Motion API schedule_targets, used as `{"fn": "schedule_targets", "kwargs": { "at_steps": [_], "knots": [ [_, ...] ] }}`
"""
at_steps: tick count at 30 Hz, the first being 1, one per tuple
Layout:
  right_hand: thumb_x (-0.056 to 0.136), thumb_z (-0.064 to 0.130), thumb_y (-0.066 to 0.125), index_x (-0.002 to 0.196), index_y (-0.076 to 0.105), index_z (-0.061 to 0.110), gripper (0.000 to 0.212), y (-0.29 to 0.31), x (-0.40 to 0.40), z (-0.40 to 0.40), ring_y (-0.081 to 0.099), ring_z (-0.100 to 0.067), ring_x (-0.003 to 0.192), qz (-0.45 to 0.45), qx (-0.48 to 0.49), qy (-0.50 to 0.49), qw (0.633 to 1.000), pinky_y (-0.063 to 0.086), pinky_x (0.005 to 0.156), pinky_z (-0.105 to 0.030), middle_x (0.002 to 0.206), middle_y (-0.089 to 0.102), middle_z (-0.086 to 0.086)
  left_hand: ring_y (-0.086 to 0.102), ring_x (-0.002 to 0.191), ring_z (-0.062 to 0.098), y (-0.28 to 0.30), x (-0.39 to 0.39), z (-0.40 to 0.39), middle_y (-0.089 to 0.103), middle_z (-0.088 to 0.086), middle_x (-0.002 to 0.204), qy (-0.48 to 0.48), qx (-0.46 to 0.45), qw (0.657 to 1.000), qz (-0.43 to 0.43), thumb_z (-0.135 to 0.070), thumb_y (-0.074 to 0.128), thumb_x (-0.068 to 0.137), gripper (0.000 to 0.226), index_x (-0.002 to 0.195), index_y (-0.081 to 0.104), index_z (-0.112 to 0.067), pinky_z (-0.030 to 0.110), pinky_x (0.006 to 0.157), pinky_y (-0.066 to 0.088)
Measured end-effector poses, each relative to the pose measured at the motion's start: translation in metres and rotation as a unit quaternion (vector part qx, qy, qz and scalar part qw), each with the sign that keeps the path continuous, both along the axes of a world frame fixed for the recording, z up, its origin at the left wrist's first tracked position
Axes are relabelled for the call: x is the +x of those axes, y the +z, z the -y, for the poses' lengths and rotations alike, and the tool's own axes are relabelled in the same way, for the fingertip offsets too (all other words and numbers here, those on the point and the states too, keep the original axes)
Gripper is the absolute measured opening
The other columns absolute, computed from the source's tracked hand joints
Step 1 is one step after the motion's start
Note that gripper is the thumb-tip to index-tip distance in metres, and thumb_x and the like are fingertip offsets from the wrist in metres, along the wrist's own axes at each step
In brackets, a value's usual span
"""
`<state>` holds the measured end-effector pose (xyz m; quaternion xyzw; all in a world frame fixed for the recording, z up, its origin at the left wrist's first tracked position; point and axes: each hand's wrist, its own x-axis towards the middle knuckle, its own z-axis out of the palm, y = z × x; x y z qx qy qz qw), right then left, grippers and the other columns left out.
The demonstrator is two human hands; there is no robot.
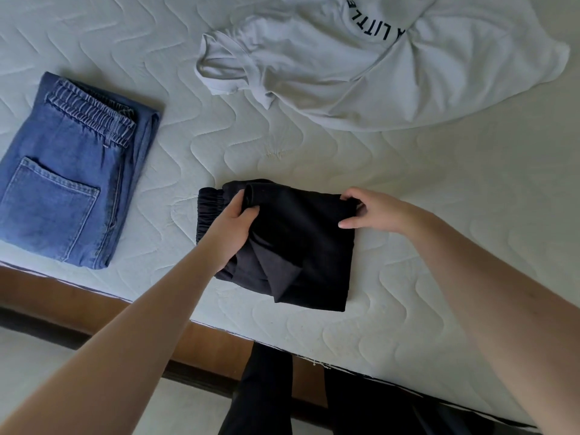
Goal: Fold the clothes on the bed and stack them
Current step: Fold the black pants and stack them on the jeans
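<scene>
A black garment with an elastic waistband (301, 246) lies partly folded near the bed's front edge. My left hand (233, 219) grips a fold of it at its upper left, thumb over the cloth. My right hand (370, 211) pinches its upper right corner. Folded blue jeans (69, 183) lie flat at the left, back pocket up. A white T-shirt with black lettering (376, 64) lies crumpled and unfolded at the far side.
The quilted white mattress (439, 215) spreads under everything. A wooden bed frame (78, 296) runs along the near edge, with pale floor below it. My dark-trousered legs (266, 387) stand against the frame.
</scene>
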<state>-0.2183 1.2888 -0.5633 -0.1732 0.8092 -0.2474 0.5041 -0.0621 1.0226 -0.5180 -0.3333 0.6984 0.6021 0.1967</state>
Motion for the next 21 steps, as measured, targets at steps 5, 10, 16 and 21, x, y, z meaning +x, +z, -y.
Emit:
{"fn": "schedule_targets", "kwargs": {
  "at_steps": [5, 10, 16, 21],
  "knots": [
    [0.08, 0.046, 0.074, 0.119, 0.055, 0.035, 0.045, -0.007, 0.0, 0.005, 0.055, -0.002, 0.085, -0.014, 0.009, 0.045, 0.999, 0.038, 0.071, -0.019, 0.092, 0.055, 0.026, 0.065, 0.107, 0.01, -0.004, 0.01, 0.021, 0.07, -0.013, 0.109, -0.005, 0.018, 1.0, 0.01, -0.048, 0.056, 0.086, 0.029, 0.115, 0.056, -0.048, 0.046, 0.1, 0.049],
    [0.085, 0.058, 0.063, 0.078, 0.051, 0.015, 0.044, -0.004, 0.005, 0.029, 0.05, -0.016, 0.071, -0.081, 0.08, 0.042, 0.993, 0.034, 0.057, -0.026, 0.073, 0.051, 0.004, 0.062, 0.099, 0.009, -0.009, 0.016, 0.037, 0.067, -0.012, 0.099, -0.04, -0.117, 0.992, 0.03, -0.044, 0.051, 0.096, 0.017, 0.108, 0.055, -0.033, 0.032, 0.086, 0.048],
    [0.082, 0.069, 0.057, 0.092, 0.063, 0.006, 0.063, -0.003, 0.026, 0.068, 0.063, -0.027, 0.086, -0.157, 0.163, 0.009, 0.974, 0.045, 0.068, -0.03, 0.085, 0.064, -0.007, 0.063, 0.099, 0.026, -0.007, 0.011, 0.053, 0.067, 0.009, 0.103, 0.001, -0.149, 0.987, 0.066, -0.036, 0.047, 0.099, 0.02, 0.112, 0.056, -0.024, 0.051, 0.094, 0.049],
    [0.076, 0.074, 0.059, 0.106, 0.059, 0.013, 0.068, -0.009, 0.042, 0.068, 0.063, -0.027, 0.094, -0.199, 0.15, -0.065, 0.966, 0.043, 0.068, -0.031, 0.095, 0.063, -0.001, 0.063, 0.096, 0.019, -0.01, 0.011, 0.067, 0.065, -0.002, 0.101, 0.011, -0.161, 0.982, 0.102, -0.052, 0.054, 0.092, 0.031, 0.117, 0.053, -0.034, 0.035, 0.08, 0.054]
  ]
}}
